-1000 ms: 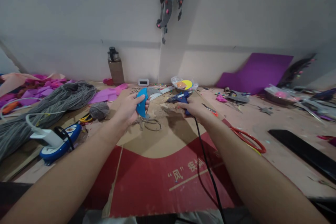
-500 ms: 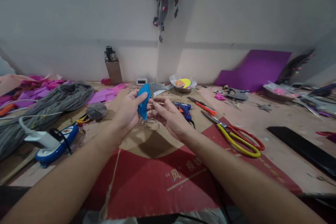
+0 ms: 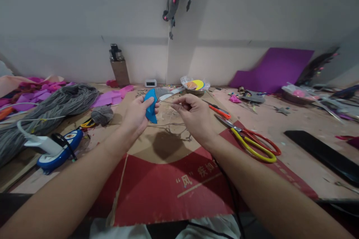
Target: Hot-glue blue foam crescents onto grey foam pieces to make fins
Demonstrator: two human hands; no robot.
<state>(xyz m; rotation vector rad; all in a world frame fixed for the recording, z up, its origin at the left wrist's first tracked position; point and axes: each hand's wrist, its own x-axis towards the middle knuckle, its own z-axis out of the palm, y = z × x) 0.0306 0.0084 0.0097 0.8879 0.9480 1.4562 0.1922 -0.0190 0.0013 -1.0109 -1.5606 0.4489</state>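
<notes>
My left hand (image 3: 137, 117) is closed on a blue foam piece (image 3: 150, 106) held above the middle of the table. A thin strand runs from that piece to my right hand (image 3: 193, 117), whose fingertips pinch it a little to the right. Both hands hover over a brown and red cardboard sheet (image 3: 174, 186). A grey foam shape (image 3: 164, 92) lies just behind the blue piece.
Yellow and red scissors (image 3: 252, 143) and an orange utility knife (image 3: 220, 111) lie right of my right hand. Grey yarn (image 3: 53, 106), a yarn ball (image 3: 101, 114) and a blue power strip (image 3: 57, 149) sit left. A bottle (image 3: 118, 67) and purple sheet (image 3: 273, 71) stand by the wall.
My right hand let go of the blue glue gun, came to the blue piece, then drew a thin strand away to the right. The left hand kept hold of the blue piece.
</notes>
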